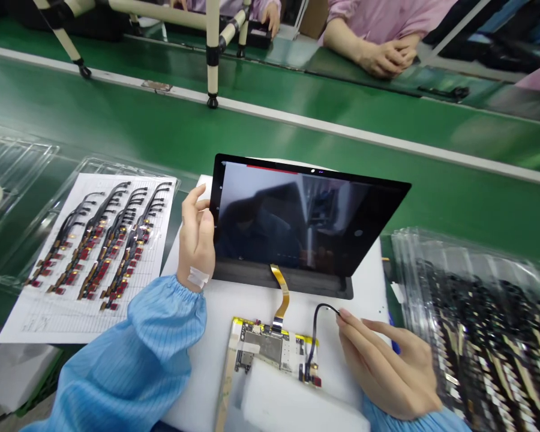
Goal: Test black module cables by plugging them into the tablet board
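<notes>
Partly hidden, a thin black cable pinched in right-hand fingers, left hand gripping a tablet

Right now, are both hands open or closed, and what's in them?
Left hand: closed, holding the edge of a tablet screen.
Right hand: closed, pinching a thin black cable.

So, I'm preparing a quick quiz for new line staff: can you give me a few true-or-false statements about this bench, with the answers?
The left hand holds up a tablet screen: true.

The right hand pinches a yellow ribbon: false; it pinches a thin black cable.

An amber flex ribbon runs from the screen to a circuit board: true.

The co-worker across the belt grips a screwdriver: false; the co-worker's hands are clasped together.
</notes>
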